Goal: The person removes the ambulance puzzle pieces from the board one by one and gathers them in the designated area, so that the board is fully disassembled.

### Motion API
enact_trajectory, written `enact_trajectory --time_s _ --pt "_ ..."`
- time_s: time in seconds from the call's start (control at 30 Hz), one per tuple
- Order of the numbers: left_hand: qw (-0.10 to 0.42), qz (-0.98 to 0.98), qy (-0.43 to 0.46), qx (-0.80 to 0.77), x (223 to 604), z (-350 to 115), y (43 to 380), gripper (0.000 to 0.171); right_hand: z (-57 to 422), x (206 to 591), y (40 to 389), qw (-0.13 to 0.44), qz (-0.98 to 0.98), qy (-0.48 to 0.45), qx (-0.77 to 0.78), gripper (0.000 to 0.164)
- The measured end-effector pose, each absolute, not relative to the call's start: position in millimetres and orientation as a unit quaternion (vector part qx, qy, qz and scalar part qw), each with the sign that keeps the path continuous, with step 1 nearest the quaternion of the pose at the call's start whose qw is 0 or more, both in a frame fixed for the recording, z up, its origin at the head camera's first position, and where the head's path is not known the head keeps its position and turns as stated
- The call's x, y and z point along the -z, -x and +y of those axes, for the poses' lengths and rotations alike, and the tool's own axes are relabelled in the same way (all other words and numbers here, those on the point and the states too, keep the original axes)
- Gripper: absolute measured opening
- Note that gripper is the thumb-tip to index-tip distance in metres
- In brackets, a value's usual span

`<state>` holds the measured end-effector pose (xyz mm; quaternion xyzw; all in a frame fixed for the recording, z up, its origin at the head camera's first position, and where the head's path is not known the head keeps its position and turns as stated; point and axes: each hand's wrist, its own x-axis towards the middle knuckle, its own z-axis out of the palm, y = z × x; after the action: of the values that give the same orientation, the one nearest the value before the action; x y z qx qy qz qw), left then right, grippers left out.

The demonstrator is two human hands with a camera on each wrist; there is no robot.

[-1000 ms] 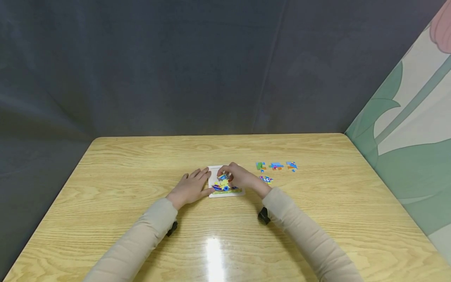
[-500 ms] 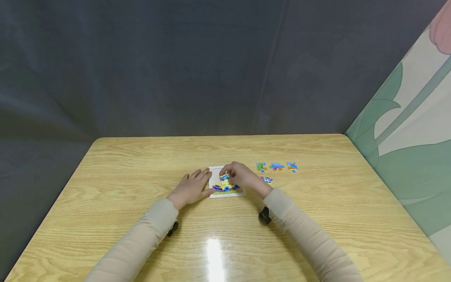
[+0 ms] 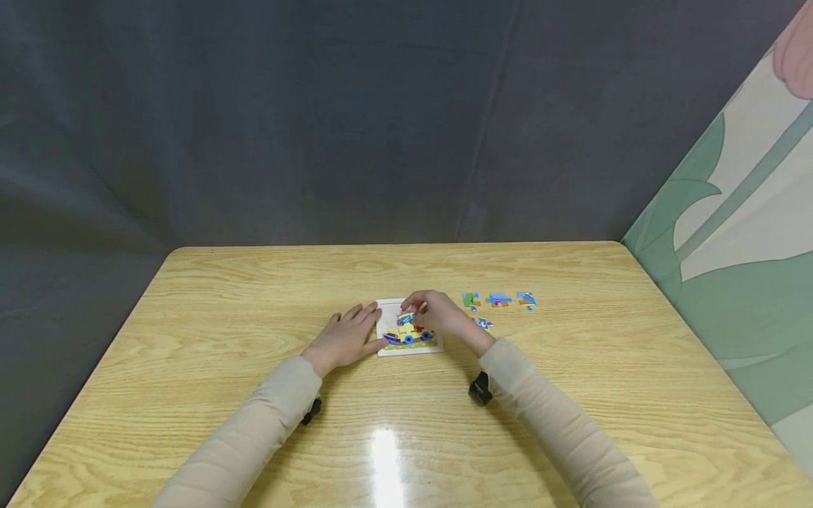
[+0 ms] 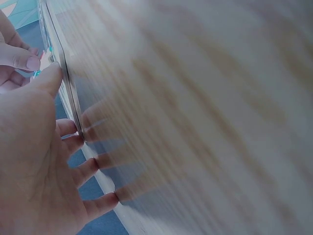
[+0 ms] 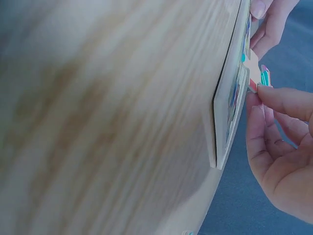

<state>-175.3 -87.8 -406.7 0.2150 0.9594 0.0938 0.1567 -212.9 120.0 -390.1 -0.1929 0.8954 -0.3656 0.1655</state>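
A small white-framed jigsaw board [image 3: 387, 305] lies on the table, its lower part filled with a picture of a yellow vehicle with blue wheels. My left hand [image 3: 345, 339] rests at the board's left edge with fingers spread, the thumb on its lower left side. My right hand [image 3: 440, 315] is over the board's upper right and pinches a jigsaw piece [image 3: 406, 318] between thumb and fingers. In the right wrist view that jigsaw piece [image 5: 253, 71] stands tilted up from the board at my fingertips. My right hand hides the board's upper right part.
To the right of the board lie several loose jigsaw pieces: a green one [image 3: 471, 300], a blue and pink one [image 3: 499, 300], a blue and orange one [image 3: 526, 300] and, nearer, one with eyes [image 3: 484, 324], partly behind my right wrist. A dark curtain [image 3: 406, 127] hangs behind the table.
My right hand has shifted slightly right and away with the jigsaw piece, showing more of the yellow vehicle. My left hand has stayed at the board's edge.
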Motion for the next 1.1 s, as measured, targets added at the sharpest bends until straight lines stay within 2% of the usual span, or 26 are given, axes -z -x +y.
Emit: enact_trajectory --time_s 0.37,0.63,1.1 --pt "0.158 0.96 -0.212 -0.095 410 -89 176 0.071 130 390 214 0.157 0.888 0.205 0.38 0.011" --pt "0.155 0.96 -0.211 -0.097 410 -88 175 0.071 142 383 212 0.186 0.862 0.194 0.429 0.02" --pt "0.159 0.958 -0.215 -0.1 408 -88 175 0.071 190 368 217 0.192 0.85 0.147 0.467 0.028"
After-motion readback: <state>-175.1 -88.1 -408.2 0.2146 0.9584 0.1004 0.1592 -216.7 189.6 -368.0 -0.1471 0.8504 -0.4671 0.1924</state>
